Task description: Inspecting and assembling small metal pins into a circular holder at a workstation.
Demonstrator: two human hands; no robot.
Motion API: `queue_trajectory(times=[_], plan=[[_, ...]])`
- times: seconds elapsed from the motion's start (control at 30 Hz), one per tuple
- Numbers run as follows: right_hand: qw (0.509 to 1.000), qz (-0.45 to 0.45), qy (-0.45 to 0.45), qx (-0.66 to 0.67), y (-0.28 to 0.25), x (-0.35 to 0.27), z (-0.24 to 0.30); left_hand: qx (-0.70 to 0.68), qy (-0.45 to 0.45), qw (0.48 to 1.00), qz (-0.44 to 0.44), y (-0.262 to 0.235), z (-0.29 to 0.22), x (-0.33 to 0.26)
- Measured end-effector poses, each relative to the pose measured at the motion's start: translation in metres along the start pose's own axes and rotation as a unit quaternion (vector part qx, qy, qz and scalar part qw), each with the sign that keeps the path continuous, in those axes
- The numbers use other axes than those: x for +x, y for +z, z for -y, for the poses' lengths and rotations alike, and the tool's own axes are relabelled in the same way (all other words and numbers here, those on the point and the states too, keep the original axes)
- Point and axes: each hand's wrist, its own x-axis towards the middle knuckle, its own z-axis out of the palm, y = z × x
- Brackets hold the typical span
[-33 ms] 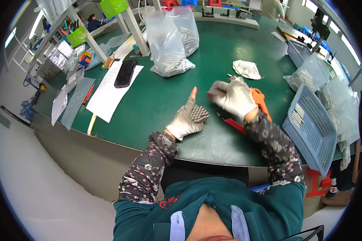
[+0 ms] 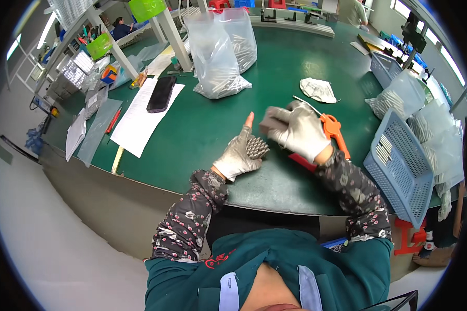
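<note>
Just below the middle of the frame, the gloved left hand (image 2: 240, 152) is cupped around a bundle of short metal rods (image 2: 256, 147), thumb raised and fingers curled about it. The rod ends face up and to the right, so the bundle's long axis runs toward the gloved right hand (image 2: 297, 130). That hand sits just right of the bundle, fingers loosely bent and flat toward the rod ends; whether it touches them or holds anything is unclear. Orange-handled scissors (image 2: 333, 130) lie behind it on the green table (image 2: 202, 129).
</note>
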Motion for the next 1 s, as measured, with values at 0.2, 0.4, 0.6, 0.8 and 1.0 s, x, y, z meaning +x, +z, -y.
queue_trajectory(times=[0.2, 0.4, 0.6, 0.8, 1.0], plan=[[0.995, -0.025, 0.056, -0.078, 0.000, -0.006, -0.011, -0.171, -0.049, 0.983, 0.049, 0.009, 0.028, 0.012], [0.963, -0.108, 0.055, -0.241, 0.005, -0.005, -0.010, -0.177, -0.042, 0.982, 0.055, 0.006, 0.029, 0.012], [0.978, -0.081, -0.178, -0.067, 0.012, -0.023, 0.013, -0.084, 0.076, 0.994, 0.008, 0.010, 0.031, 0.014], [0.985, -0.048, -0.161, -0.044, 0.008, -0.028, 0.034, 0.022, 0.167, 0.986, 0.018, 0.012, 0.062, 0.028], [0.983, -0.140, -0.046, -0.105, 0.001, -0.019, 0.022, -0.148, -0.016, 0.988, 0.050, 0.009, 0.036, 0.014]])
